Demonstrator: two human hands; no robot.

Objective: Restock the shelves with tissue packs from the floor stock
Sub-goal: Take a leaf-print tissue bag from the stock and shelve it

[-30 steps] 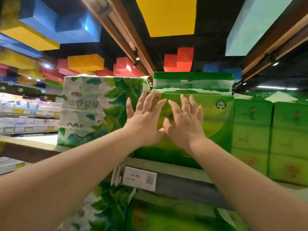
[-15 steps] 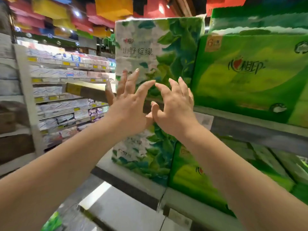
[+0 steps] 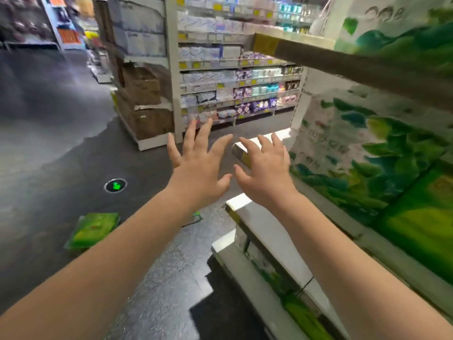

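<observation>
Left hand point(image 3: 196, 168) out in front, fingers spread and straight, nothing in it. Right hand point(image 3: 264, 173) beside it, thumbs near but apart, fingers loosely splayed, also empty. Neither touches anything; both hang over open floor just off the shelf edge.

Task's thing from here: a green tissue pack point(image 3: 93, 229) lying flat on the dark floor point(image 3: 61, 148), down and to the left of both hands, under the line of my left forearm. Left hand is the nearer one. The pack's long axis seems to run away from me, tilted slightly rightward, though blur softens its outline. A second green corner point(image 3: 196, 215) peeks out just past the left forearm; can't tell whether it is another pack.

Edges: white shelf ledge point(image 3: 267, 231) juts close under the right wrist, stepped tiers below it. Stocked green-and-white packs point(image 3: 367, 148) fill the shelving on the right. An upper shelf lip point(image 3: 318, 54) crosses above.

Room: open aisle to the left, with only a round floor light point(image 3: 115, 185) beyond the pack. My read: the reach should go down-left, staying off the ledge corner.
</observation>
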